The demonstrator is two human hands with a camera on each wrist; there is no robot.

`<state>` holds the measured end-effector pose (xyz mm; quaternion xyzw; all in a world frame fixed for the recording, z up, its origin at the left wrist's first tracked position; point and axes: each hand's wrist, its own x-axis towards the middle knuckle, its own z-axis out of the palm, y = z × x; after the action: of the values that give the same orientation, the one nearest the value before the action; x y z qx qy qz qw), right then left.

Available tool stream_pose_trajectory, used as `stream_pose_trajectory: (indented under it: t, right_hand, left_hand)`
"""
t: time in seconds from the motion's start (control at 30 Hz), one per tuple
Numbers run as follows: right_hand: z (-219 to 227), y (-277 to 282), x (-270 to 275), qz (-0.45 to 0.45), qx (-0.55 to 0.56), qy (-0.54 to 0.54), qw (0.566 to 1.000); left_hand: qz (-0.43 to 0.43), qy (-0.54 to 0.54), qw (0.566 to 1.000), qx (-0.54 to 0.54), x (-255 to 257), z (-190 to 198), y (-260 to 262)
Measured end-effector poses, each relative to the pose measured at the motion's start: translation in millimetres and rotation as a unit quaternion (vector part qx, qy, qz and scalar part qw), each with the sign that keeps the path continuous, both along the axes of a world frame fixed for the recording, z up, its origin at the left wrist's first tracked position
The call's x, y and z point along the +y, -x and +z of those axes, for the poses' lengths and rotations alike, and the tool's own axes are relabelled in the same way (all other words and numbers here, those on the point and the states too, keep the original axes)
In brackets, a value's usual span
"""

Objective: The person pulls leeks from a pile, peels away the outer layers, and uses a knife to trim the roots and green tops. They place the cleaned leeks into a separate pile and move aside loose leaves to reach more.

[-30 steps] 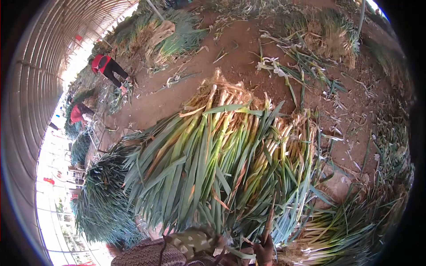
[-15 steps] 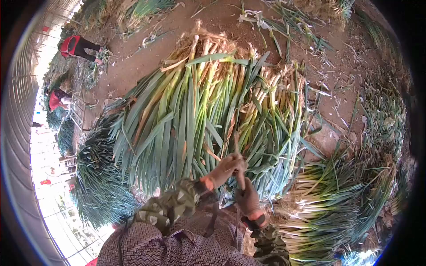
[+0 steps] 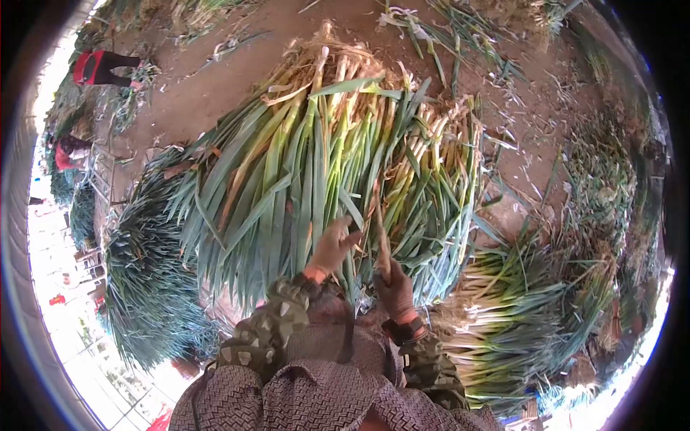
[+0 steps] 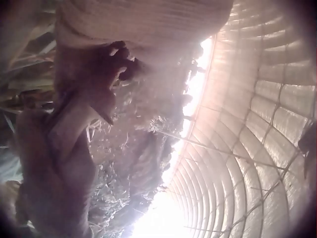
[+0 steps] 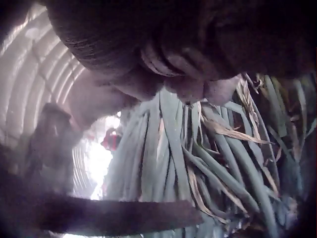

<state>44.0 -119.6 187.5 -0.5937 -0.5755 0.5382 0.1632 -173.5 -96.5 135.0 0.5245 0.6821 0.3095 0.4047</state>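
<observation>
Two hands work at the near edge of a big pile of leeks (image 3: pixel 338 165), which lies on the brown earth floor (image 3: pixel 215 100) with the pale stalk ends and roots away from the person and the green leaf tips toward them. Probably the pile is laid this way so that the leaves are reached first from where the person stands.

The right hand (image 3: pixel 394 287), in a dark glove, is closed around the lower end of a thin brown stick or stalk (image 3: pixel 381 230) and holds it almost upright against the leaves. I cannot tell surely what this thing is; in the right wrist view a dark flat bar (image 5: pixel 114 215) crosses the bottom, perhaps the same object. The left hand (image 3: pixel 332 244) is just beside it, with fingers spread and relaxed, touching the green leaves and gripping nothing, as if it parts or steadies them. The left wrist view is too hazy to add more.

At the right lies a second heap (image 3: pixel 525 323) with white stalks, turned another way, so it seems kept separate. Darker green bundles (image 3: pixel 144 287) stand at the left. Far behind, two persons in red (image 3: pixel 90 68) bend over other plants under the arched roof (image 4: pixel 257 124).
</observation>
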Motion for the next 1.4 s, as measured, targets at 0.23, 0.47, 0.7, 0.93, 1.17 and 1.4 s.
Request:
stream_pose_trajectory:
  t: [0.23, 0.47, 0.7, 0.93, 1.17, 1.4]
  right_hand:
    - [15.0, 3.2, 16.1, -0.044, -0.020, 0.117, 0.992]
    - [-14.1, 0.1, 10.3, -0.063, -0.039, 0.118, 0.990]
    - [-52.9, -27.8, 22.5, -0.078, 0.013, 0.127, 0.989]
    - [-59.1, -62.2, 19.3, 0.039, -0.013, 0.202, 0.979]
    - [-71.1, -75.8, -1.1, 0.032, -0.004, 0.228, 0.973]
    - [-86.1, -77.4, 1.4, -0.009, 0.001, 0.175, 0.985]
  left_hand:
    - [-0.170, 0.076, 0.981, 0.059, 79.9, -62.0, -8.9]
    - [-0.073, 0.074, 0.925, 0.365, 140.1, -185.9, -14.5]
    - [-0.226, 0.042, 0.848, 0.477, 68.9, -152.7, -21.8]
    - [-0.589, 0.210, 0.630, 0.460, -51.2, -174.6, 10.5]
    - [-0.642, 0.220, 0.547, 0.489, -82.0, -191.4, 37.7]
    - [-0.079, 0.333, 0.891, 0.299, -27.6, -171.9, -9.5]
